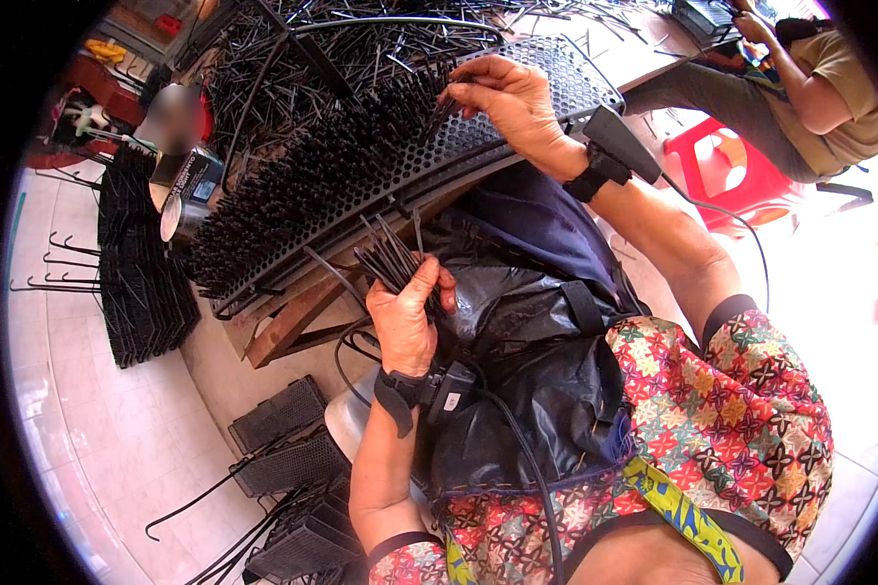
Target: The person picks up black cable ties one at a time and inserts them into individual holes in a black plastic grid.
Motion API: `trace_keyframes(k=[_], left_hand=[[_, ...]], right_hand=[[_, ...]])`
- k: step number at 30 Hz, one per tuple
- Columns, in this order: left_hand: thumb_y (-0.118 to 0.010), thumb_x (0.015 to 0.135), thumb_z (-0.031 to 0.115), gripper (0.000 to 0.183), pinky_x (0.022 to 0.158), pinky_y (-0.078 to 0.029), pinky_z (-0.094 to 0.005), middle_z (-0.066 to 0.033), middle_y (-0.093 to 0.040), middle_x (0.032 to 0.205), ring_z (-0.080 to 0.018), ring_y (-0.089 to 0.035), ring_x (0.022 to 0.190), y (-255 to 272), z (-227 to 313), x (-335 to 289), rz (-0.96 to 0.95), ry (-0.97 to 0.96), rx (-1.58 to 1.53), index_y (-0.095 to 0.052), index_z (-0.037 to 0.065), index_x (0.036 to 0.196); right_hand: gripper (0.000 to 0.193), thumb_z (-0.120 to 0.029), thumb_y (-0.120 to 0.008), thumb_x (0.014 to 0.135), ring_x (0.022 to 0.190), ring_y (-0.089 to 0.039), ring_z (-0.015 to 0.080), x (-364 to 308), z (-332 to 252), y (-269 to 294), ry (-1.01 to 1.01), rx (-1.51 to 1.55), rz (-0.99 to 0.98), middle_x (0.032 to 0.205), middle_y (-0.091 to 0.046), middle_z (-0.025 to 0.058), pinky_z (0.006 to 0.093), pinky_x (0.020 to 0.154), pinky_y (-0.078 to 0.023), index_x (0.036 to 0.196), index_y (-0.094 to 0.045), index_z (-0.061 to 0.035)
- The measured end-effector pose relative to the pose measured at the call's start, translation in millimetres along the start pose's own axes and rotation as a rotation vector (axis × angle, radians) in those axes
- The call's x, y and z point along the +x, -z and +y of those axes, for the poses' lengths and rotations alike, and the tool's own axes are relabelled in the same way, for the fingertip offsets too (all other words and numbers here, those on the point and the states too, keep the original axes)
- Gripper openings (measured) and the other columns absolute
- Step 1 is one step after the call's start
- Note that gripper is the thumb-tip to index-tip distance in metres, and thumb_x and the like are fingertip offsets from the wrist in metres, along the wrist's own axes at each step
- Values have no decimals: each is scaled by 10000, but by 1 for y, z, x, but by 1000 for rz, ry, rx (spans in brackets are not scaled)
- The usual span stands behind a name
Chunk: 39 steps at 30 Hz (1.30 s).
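Note:
My left hand (407,322) is closed around a bundle of thin dark sticks (388,257), held just in front of a black perforated rack (554,86). Many similar dark sticks (312,175) stand upright, packed in the holes over the rack's left and middle part; the holes to the right show bare. At the edge of the packed sticks, my right hand (512,102) has its thumb and fingers pinched together on what looks like a thin dark stick, partly hidden by the fingers. Both wrists wear black straps with small devices and cables.
Loose dark sticks (419,44) lie heaped behind the rack. Stacked black racks with hooked rods (142,253) stand at left, more racks (288,468) lower down. A tin can (181,219) sits at the rack's left end. Another person (819,97) works near a red stool (722,171).

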<state>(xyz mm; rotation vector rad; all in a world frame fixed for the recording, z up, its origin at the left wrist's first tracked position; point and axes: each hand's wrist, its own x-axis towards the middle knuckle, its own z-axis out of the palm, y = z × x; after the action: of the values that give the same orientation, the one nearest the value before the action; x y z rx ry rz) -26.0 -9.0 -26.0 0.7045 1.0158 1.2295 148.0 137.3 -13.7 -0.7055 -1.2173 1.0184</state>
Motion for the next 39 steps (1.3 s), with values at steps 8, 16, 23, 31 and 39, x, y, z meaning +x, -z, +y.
trace_keyframes(k=[8,16,23,31,39], left_hand=[[-593,756,99,127,406,-380,-250,-75,-535,617,-145,-474,459,2,-3,1,-4,-7,23,-513,18,814],[-596,754,98,132,408,-377,-251,-75,-536,625,-145,-474,465,3,-1,1,-22,-1,21,-513,22,823],[-595,752,88,130,407,-380,-250,-76,-538,626,-145,-474,466,2,1,1,-20,6,35,-516,21,830],[-598,751,93,119,408,-380,-244,-75,-542,614,-144,-479,462,1,-1,1,-25,7,33,-524,20,808],[-605,744,86,116,417,-388,-236,-83,-550,605,-141,-492,457,1,-1,1,-19,8,-10,-539,-1,783]], right_hand=[[129,-28,-616,714,549,-501,47,0,-3,-4,65,-183,-58,620,-562,18,176,486,-405,834,-582,5],[145,-44,-568,767,701,-562,62,16,-12,-1,170,-459,-311,758,-602,38,177,620,-458,906,-572,-3],[133,-23,-579,742,651,-540,58,19,-12,2,106,-322,-278,676,-575,20,191,576,-447,870,-572,11],[135,-49,-556,775,680,-562,57,21,-21,8,136,-449,-432,725,-593,27,182,635,-472,899,-569,0],[109,-40,-547,774,692,-555,80,22,-29,15,85,-479,-581,768,-593,51,198,639,-462,866,-571,13]])
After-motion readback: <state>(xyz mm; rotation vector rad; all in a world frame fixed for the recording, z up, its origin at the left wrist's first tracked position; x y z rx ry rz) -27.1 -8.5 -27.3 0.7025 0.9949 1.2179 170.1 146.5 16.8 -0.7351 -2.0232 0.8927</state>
